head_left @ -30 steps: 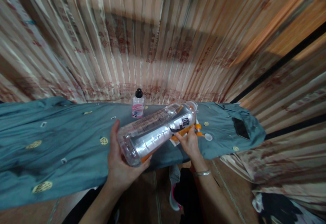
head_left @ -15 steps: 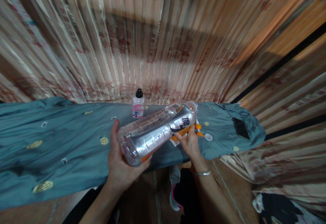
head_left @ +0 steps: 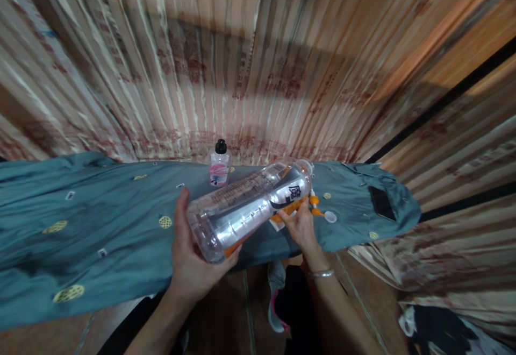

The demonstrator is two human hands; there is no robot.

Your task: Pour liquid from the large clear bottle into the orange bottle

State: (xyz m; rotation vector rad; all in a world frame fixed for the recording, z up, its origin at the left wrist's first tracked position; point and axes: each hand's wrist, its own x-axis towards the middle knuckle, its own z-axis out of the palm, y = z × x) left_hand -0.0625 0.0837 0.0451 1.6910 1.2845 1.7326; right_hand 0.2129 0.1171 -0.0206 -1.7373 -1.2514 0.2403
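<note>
Nothing has visibly moved since the earlier frames; both hands keep the same hold. Left hand (head_left: 192, 261) cups the base of a large clear bottle (head_left: 250, 210), fingers curled beneath it, thumb raised alongside. Bottle lies tilted above the table (head_left: 100, 226), which is draped in a blue cloth, neck pointing away and to the right. Right hand (head_left: 299, 227) pinches an orange fitting (head_left: 291, 210) under the bottle's shoulder. Step in hand appears to be working on that fitting; the next move likely calls for a steady base. A small bottle (head_left: 219, 168) stands behind.
</note>
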